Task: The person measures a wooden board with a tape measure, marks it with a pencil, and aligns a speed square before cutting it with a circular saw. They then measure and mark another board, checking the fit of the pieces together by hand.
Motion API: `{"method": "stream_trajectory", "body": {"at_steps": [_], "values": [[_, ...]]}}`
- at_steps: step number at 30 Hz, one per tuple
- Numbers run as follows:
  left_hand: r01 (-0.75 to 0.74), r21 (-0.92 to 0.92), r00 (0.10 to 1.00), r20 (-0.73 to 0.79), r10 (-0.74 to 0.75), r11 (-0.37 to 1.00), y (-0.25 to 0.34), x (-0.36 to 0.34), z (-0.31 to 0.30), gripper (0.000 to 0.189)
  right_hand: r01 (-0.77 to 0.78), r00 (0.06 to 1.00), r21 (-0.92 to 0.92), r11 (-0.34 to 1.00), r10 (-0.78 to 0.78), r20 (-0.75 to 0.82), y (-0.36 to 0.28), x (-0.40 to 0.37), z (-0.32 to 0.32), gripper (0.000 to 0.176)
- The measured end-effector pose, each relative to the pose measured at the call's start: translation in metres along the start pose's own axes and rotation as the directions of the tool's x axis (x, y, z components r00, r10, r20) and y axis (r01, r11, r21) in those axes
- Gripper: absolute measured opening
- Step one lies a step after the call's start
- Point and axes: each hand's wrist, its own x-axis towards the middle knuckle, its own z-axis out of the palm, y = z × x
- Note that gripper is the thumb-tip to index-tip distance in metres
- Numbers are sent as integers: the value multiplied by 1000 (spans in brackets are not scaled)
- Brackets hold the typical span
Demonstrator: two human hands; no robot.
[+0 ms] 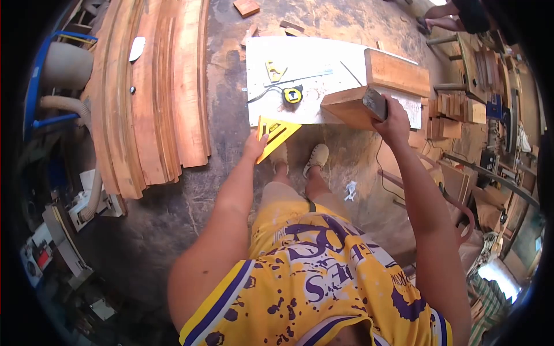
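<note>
My left hand (254, 145) grips a yellow speed square (276, 136) by its edge, held off the near left corner of a white work board (323, 55). At the board's right side, my right hand (396, 122) is closed around the dark end of a thick wooden block (352, 106), which is tilted. Behind it a second wooden block (398, 72) lies on the board. A yellow tape measure (292, 96) rests near the middle of the board. Beyond it are a combination square (276, 70) with a yellow head and its steel blade.
Long wooden planks (156, 86) are stacked on the left. Small wood offcuts (246, 7) lie on the floor past the board. Wooden stools and stacked blocks (453, 109) stand on the right. Part of another person (470, 14) shows at the top right.
</note>
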Motion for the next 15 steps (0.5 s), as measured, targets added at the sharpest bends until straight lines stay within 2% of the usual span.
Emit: {"method": "stream_trajectory", "body": {"at_steps": [2,4,6,7,9,10,11,12,13,14,15], "values": [[-73,-106,997,-36,70,992,2,9,7,33,22,1000,-20,1000,-22,-12,1,2,0,69],[-48,-119,999,-3,48,992,4,27,12,31,21,999,-26,999,-21,-29,-2,3,-4,69],[-23,-162,999,-43,16,987,14,40,13,33,25,998,-32,999,-26,-51,-3,2,-1,69],[-48,-59,993,-113,41,997,18,43,13,35,16,999,-25,1000,-17,-40,-3,2,0,68],[-78,-51,972,-227,65,996,-41,97,33,37,18,998,-4,1000,-19,-65,1,4,0,67],[-43,-92,967,-252,19,995,-32,97,35,37,0,997,-4,1000,0,-75,0,3,0,66],[-41,51,976,-213,51,998,-8,89,28,36,-16,997,24,1000,18,-77,3,3,1,66],[-25,81,979,-199,41,996,1,89,27,40,-70,997,52,996,70,-12,-1,5,-5,66],[35,180,987,-163,-6,983,-10,104,29,47,-63,998,46,997,63,7,-1,5,-10,63],[61,105,990,-132,-47,993,-7,106,29,54,-72,997,50,996,71,10,-5,4,-14,63],[37,132,995,-95,-24,991,-13,117,28,56,-114,991,76,991,107,84,-2,4,-13,67]]}}
